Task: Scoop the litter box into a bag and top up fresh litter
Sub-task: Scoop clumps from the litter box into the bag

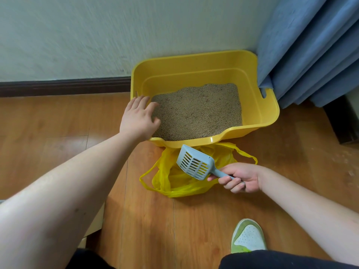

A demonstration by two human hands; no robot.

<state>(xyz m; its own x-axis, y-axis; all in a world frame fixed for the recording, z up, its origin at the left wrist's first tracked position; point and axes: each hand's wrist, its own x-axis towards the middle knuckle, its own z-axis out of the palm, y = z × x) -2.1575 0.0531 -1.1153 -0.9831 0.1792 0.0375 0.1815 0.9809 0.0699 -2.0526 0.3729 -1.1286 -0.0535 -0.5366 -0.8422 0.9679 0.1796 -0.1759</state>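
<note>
My right hand (240,177) grips the handle of the pale blue litter scoop (196,163), fingers curled under it and thumb across the top, palm turned toward me. The scoop's long axis runs up and to the left from my fist: handle low at the right, slotted head higher, its open mouth aimed at the near wall of the litter box. The head looks empty through the slots, and I can read no brand or writing on it.

Directly beneath the scoop head, just left of my grip, the yellow plastic bag (180,183) lies open on the wooden floor (58,117), its handles flopped out to both sides and its far edge tucked against the box.

Beyond the scoop sits the yellow litter box (194,74), holding tan granular litter (198,111); its long side runs left to right along the wall (116,32), with no label visible. My left arm stretches forward, and my left hand (138,117) rests with relaxed, spread fingers over the box's left near corner, fingertips at the litter's edge, holding nothing.

To the right of the box hangs a blue curtain (310,51). Below my right wrist is my green and white shoe (248,236).
</note>
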